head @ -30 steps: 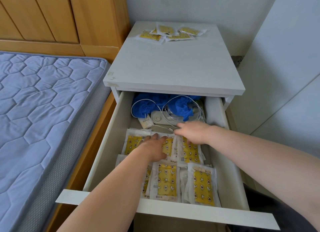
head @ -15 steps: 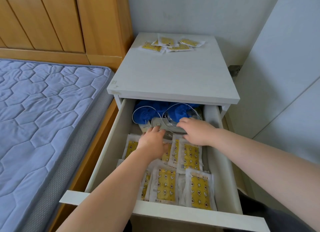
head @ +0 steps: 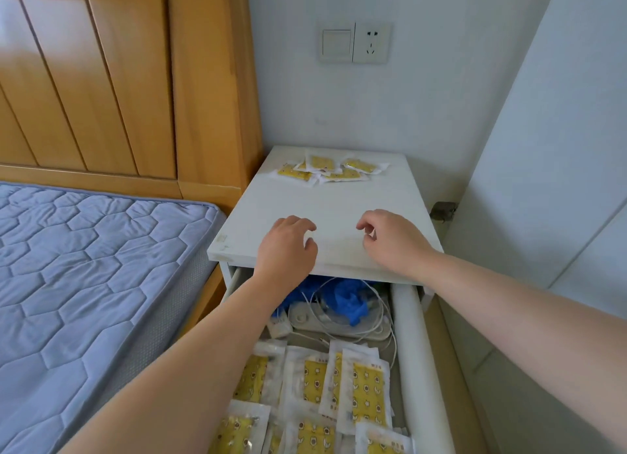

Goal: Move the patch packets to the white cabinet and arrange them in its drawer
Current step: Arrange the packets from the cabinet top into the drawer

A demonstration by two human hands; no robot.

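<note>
Several yellow patch packets (head: 330,170) lie in a loose pile at the back of the white cabinet's top (head: 339,202). More yellow patch packets (head: 364,391) lie in rows in the open drawer (head: 412,345) below. My left hand (head: 288,246) and my right hand (head: 390,240) hover over the front part of the cabinet top, fingers loosely curled, holding nothing. Both hands are well short of the pile at the back.
At the back of the drawer lie blue gloves (head: 346,301), a white power strip (head: 339,321) and a white cable. A blue mattress (head: 84,284) and wooden headboard (head: 135,80) stand on the left. White wardrobe panels (head: 559,182) close in on the right.
Both hands have lifted out of the drawer, leaving the packets there, and moved up over the cabinet top. The view has tilted up to show the wall socket.
</note>
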